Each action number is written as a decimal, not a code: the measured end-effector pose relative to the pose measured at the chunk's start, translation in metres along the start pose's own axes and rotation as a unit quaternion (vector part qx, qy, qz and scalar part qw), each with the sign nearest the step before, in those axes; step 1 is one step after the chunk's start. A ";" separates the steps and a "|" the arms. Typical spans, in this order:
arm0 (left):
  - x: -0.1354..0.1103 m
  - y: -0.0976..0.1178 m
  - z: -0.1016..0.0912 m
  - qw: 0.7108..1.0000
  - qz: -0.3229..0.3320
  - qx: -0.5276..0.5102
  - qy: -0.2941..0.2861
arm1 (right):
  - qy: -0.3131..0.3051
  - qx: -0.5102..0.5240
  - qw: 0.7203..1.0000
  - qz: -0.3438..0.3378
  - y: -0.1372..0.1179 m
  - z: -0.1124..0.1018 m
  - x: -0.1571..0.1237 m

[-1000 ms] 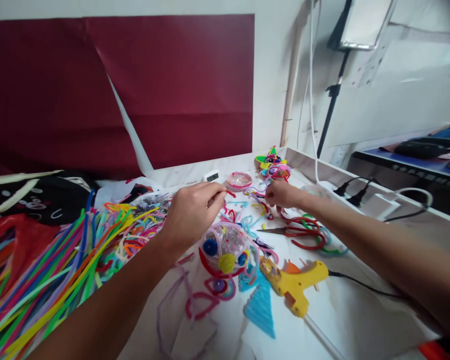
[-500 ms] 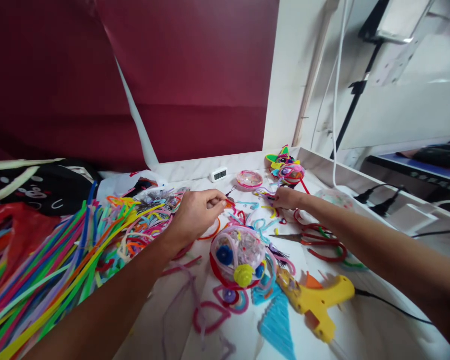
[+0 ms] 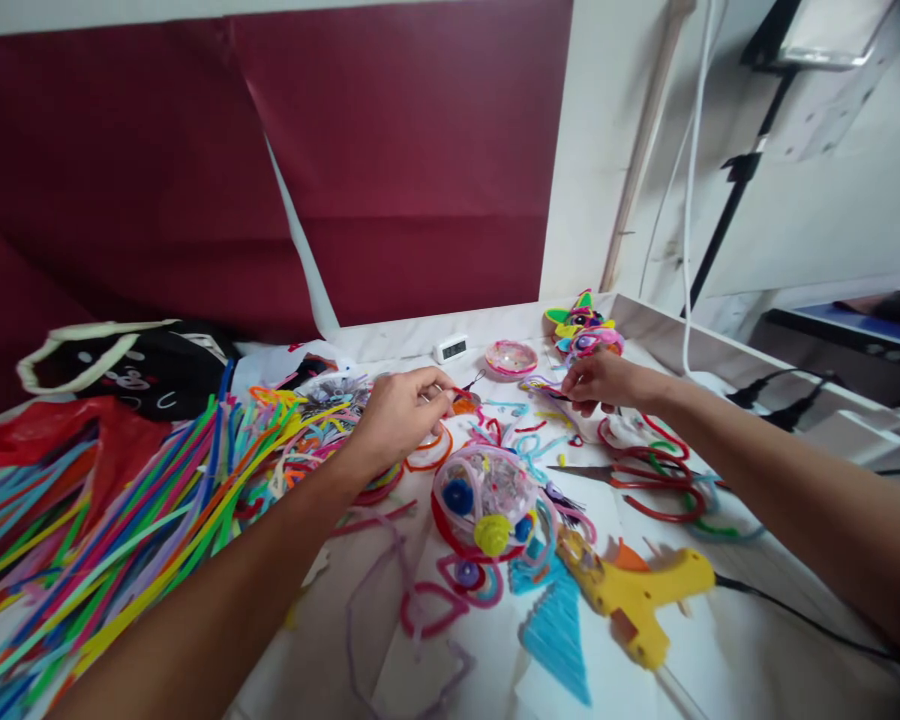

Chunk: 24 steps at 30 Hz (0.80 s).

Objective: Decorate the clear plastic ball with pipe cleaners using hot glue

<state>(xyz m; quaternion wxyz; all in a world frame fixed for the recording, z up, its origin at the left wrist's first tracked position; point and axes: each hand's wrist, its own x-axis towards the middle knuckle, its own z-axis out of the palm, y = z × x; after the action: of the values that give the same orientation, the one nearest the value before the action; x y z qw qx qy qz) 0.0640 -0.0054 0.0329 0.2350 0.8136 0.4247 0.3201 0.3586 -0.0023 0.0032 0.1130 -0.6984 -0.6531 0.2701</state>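
My left hand (image 3: 405, 418) is at the middle of the table, thumb and fingers pinched together by an orange and red piece (image 3: 465, 402); what is between the fingertips is too small to tell. My right hand (image 3: 600, 381) reaches to the back right, fingers curled down beside thin purple and yellow strands (image 3: 541, 386); its fingertips hide what they grip. Between my forearms sits a clear ball (image 3: 487, 495) wrapped in pipe cleaners, with a yellow nose-like knob and blue rounds. Scissors with red handles (image 3: 660, 470) lie below my right hand.
A yellow glue gun (image 3: 637, 595) lies front right, its black cord trailing right. Blue ridged triangles (image 3: 557, 635) lie beside it. Loose pipe cleaners (image 3: 172, 530) cover the left. A clear bowl (image 3: 511, 358), small digital clock (image 3: 451, 348) and colourful figure (image 3: 583, 325) stand at the back.
The view has shifted slightly, moving the scene to the right. My right hand has lifted a little and its fingers have turned downward. My left hand stays close to the orange and red piece.
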 end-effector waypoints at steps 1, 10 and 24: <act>0.000 0.001 0.000 1.000 -0.001 0.001 -0.002 | 0.002 0.001 1.000 -0.010 0.001 -0.001 -0.001; 0.006 0.002 0.002 0.999 -0.046 0.000 -0.017 | -0.027 -0.122 0.983 -0.135 -0.003 0.019 0.018; 0.027 -0.014 0.014 0.996 -0.054 0.030 -0.067 | -0.075 -0.247 0.954 -0.149 -0.024 0.033 0.032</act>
<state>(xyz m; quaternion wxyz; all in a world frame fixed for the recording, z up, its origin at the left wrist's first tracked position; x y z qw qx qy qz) 0.0780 0.0231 0.0226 0.2557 0.8158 0.4607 0.2384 0.3210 0.0257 -0.0194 -0.0735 -0.5766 -0.8030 0.1317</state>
